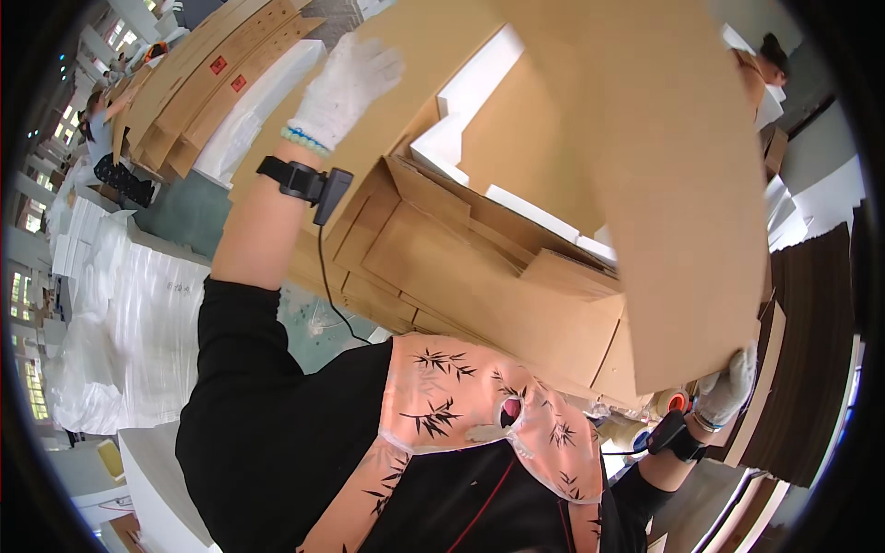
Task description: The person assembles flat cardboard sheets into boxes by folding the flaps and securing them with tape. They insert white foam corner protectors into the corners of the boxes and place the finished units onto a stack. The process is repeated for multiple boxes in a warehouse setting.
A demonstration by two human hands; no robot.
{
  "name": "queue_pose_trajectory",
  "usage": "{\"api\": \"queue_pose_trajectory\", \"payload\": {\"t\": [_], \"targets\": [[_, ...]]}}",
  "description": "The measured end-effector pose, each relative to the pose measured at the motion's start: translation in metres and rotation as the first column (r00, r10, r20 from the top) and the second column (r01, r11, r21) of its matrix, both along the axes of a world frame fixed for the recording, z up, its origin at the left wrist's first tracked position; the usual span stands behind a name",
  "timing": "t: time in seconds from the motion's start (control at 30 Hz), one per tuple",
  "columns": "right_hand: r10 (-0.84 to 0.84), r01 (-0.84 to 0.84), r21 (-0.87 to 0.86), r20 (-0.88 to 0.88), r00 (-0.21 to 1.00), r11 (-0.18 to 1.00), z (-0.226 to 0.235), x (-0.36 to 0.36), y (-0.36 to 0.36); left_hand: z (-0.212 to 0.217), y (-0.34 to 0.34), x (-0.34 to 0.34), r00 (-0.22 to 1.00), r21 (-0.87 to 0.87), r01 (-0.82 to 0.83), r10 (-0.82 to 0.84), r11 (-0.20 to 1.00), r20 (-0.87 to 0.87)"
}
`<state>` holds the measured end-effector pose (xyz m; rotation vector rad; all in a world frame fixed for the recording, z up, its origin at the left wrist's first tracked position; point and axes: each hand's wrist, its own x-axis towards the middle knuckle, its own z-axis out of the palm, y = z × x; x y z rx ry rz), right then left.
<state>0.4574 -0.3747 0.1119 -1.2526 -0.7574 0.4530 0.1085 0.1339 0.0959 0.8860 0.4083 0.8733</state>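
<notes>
A large open cardboard box (461,286) stands in front of me, with white foam strips (479,78) along its inside edges. Spread flat on the cardboard at the box's far left side is my left hand (350,88), in a white glove, with nothing in its grasp. A broad cardboard panel (691,203) stands raised over the right part of the box, slightly blurred. My gloved right hand (728,385) grips that panel by its lower right corner; the panel hides part of the box's inside, and some fingers are out of sight.
Stacked cardboard sheets (212,83) lie at the far left, where a person (115,138) stands. Plastic-wrapped white stacks (138,323) rise on my left. A dark stack of sheets (816,359) stands at the right, and a tape roll (678,403) sits near my right hand.
</notes>
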Motion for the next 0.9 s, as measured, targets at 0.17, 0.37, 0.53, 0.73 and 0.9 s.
{"api": "queue_pose_trajectory", "payload": {"t": [0.17, 0.37, 0.53, 0.73, 0.9], "targets": [[-0.013, 0.020, -0.220, 0.034, 0.999, 0.975, -0.001, -0.015, -0.019, 0.020, -0.016, -0.017, 0.991, 0.157, 0.030, -0.050, 0.987, 0.123], [-0.043, 0.038, -0.267, -0.011, 0.999, 0.963, 0.015, 0.006, -0.042, 0.013, -0.049, -0.054, 0.839, -0.339, 0.287, -0.065, 0.896, 0.540], [-0.135, 0.112, -0.261, -0.070, 0.988, 0.959, 0.021, -0.004, -0.047, 0.019, -0.082, -0.055, 0.737, -0.301, 0.268, 0.007, 0.915, 0.676], [-0.103, 0.099, -0.214, -0.011, 0.995, 0.972, 0.038, 0.004, -0.029, 0.018, -0.109, -0.028, 0.960, 0.095, -0.237, 0.217, 0.967, 0.178], [0.116, -0.112, 0.061, -0.054, 0.992, 0.992, 0.065, -0.039, 0.025, 0.015, -0.064, -0.032, 0.884, 0.138, -0.458, 0.467, 0.878, -0.039]]}}
